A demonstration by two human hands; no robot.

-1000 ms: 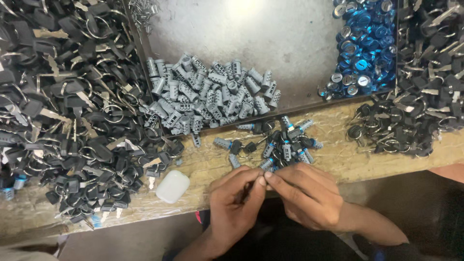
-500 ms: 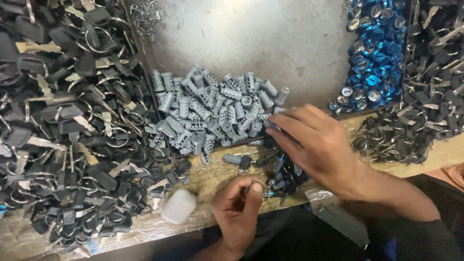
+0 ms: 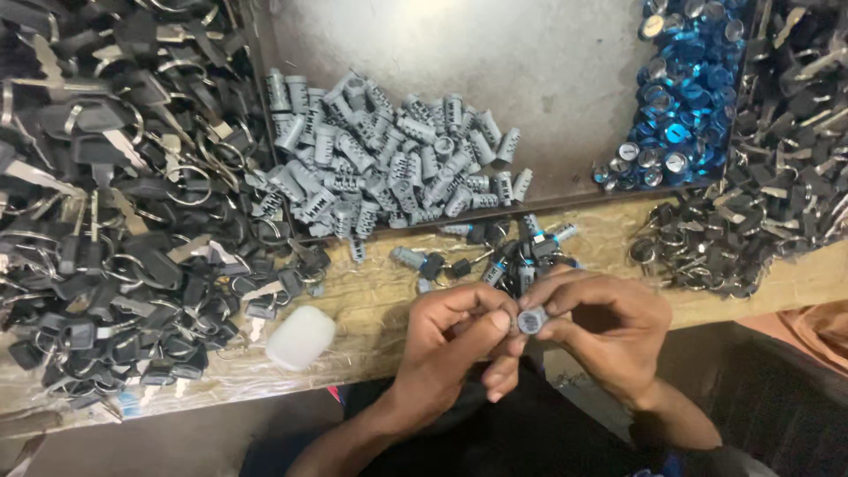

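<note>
Left hand [image 3: 450, 340] and right hand [image 3: 601, 327] pinch grey cylinder [image 3: 531, 320] past bench edge [image 3: 371, 375]

We see dull grey metal cylinders [image 3: 389, 168], glossy blue caps [image 3: 685, 88], a rough wooden bench [image 3: 371, 291], matt black plastic keys [image 3: 115, 221].

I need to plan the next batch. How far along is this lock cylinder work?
Done, it seems: a small cluster of cylinders with keys lies on the wooden bench edge. In hand: the left hand and right hand together pinch one grey cylinder. Left: a large pile of grey cylinders in the metal tray, plus heaps of black keys. Most work appears to remain.
</note>
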